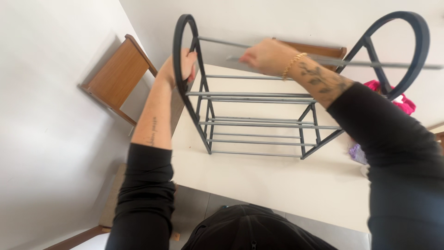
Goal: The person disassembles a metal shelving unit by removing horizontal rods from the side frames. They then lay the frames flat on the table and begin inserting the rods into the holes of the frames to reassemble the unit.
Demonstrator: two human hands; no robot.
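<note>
A small shelf rack (259, 122) with black looped side frames and grey metal rods stands on a white table (277, 185). My left hand (179, 67) is closed around the left black side frame (177, 44) near its top. My right hand (268, 56) grips a loose grey rod (370, 63) that runs off to the right past the right black side frame (407, 46). Another grey rod (222, 42) spans just behind it, from the left frame toward my right hand. A gold bracelet sits on my right wrist.
A wooden chair (118, 76) stands at the table's left end, and another chair back (319, 48) shows behind the rack. Pink cloth (402, 103) and a small purple object (357, 153) lie at the table's right. White walls are close on the left and behind.
</note>
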